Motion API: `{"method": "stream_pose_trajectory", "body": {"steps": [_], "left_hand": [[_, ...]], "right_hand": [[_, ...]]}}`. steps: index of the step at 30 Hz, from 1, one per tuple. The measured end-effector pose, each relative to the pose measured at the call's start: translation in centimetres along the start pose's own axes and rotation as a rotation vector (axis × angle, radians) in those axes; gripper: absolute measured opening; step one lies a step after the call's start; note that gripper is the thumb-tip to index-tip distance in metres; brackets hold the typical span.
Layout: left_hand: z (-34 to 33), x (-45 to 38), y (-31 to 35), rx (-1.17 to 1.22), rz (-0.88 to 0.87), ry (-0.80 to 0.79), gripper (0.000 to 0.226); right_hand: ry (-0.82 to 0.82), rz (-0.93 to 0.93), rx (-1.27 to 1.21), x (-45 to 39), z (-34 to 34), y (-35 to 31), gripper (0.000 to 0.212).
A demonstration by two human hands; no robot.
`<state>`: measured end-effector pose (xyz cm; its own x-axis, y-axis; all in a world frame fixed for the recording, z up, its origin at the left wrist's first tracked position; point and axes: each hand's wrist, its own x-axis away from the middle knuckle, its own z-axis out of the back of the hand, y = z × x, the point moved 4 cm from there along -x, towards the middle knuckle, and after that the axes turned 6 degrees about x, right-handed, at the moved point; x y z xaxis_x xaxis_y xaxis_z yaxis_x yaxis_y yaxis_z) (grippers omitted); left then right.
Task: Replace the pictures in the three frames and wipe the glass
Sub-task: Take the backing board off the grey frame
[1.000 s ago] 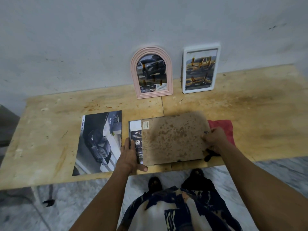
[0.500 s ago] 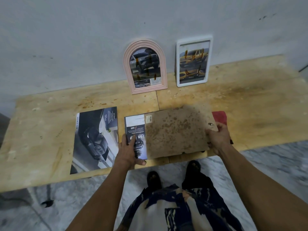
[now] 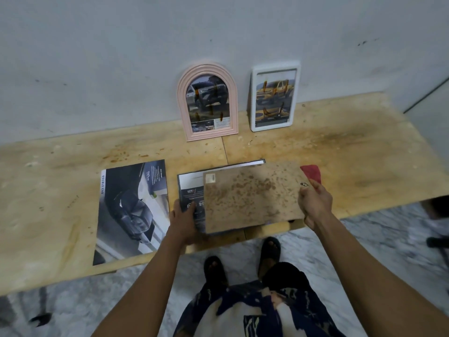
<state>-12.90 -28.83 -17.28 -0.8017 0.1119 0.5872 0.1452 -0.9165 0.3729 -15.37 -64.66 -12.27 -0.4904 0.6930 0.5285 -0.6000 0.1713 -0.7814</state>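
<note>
A stained brown backing board (image 3: 252,198) is tilted up off a frame lying face down at the table's front edge. My right hand (image 3: 314,203) grips the board's right edge. My left hand (image 3: 183,217) holds the left end of the frame, where a printed picture (image 3: 190,193) shows under the board. A loose car picture (image 3: 132,210) lies flat to the left. A pink arched frame (image 3: 207,102) and a white rectangular frame (image 3: 274,96) lean against the wall, both with brown smears on their glass. A red cloth (image 3: 312,173) peeks out behind the board.
The wooden table (image 3: 364,161) is stained and runs along a grey wall. Its front edge is close to my legs and sandalled feet over a marble floor (image 3: 364,251). A dark object (image 3: 437,210) sits at the far right below the table edge.
My right hand has lifted the backing board's right side and slid it rightward, uncovering more of the picture beneath. My left hand stays on the frame's left end.
</note>
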Motion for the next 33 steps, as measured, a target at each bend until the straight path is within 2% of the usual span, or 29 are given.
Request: {"method": "stream_pose_trajectory", "body": {"steps": [2, 4, 5, 6, 8, 10, 12, 14, 19, 22, 24, 27, 29, 33], "left_hand": [[1.8, -0.6, 0.3, 0.027, -0.043, 0.073, 0.07], [3.8, -0.4, 0.9, 0.208, -0.059, 0.326, 0.029], [4.5, 0.1, 1.2, 0.396, -0.012, 0.429, 0.027], [4.9, 0.6, 1.8, 0.632, 0.057, 0.457, 0.034], [4.8, 1.2, 3.9, 1.047, 0.142, 0.325, 0.036], [4.8, 1.4, 6.4, 1.231, 0.097, 0.132, 0.03], [5.1, 1.0, 8.4, 1.209, 0.06, 0.06, 0.054], [5.0, 0.1, 10.1, 1.194, 0.068, 0.076, 0.062], [3.5, -2.5, 15.9, 1.205, 0.131, 0.109, 0.052], [2.0, -4.1, 20.5, 1.178, 0.148, 0.139, 0.04], [0.9, -5.4, 23.1, 1.12, 0.177, 0.169, 0.042], [-0.4, -7.4, 26.2, 1.041, 0.248, 0.148, 0.083], [-0.9, -8.4, 27.9, 1.006, 0.252, 0.153, 0.094], [-2.0, -9.7, 30.1, 0.934, 0.295, 0.24, 0.074]], "right_hand": [[0.004, -0.008, -0.029, -0.1, 0.2, -0.5, 0.041], [-0.015, -0.003, -0.052, -0.4, 0.4, -1.1, 0.038], [-0.024, -0.007, -0.063, -0.5, 0.5, -1.2, 0.037], [-0.034, -0.006, -0.076, -0.7, 0.6, -1.2, 0.036], [-0.049, 0.001, -0.111, -1.2, 0.7, -1.7, 0.038], [-0.068, 0.008, -0.131, -1.7, 0.8, -2.6, 0.041], [-0.083, 0.009, -0.131, -2.5, 0.9, -3.6, 0.04], [-0.088, 0.02, -0.108, -3.7, 1.4, -4.4, 0.039], [-0.048, 0.047, 0.0, -8.9, 4.5, -5.7, 0.038], [-0.049, 0.037, 0.144, -13.4, 7.1, -6.9, 0.044], [-0.057, 0.055, 0.248, -16.1, 8.6, -7.6, 0.049], [-0.058, 0.082, 0.314, -19.7, 9.9, -8.5, 0.045], [-0.071, 0.088, 0.38, -21.5, 10.1, -8.8, 0.048], [-0.126, 0.121, 0.514, -24.2, 9.9, -9.6, 0.05]]}}
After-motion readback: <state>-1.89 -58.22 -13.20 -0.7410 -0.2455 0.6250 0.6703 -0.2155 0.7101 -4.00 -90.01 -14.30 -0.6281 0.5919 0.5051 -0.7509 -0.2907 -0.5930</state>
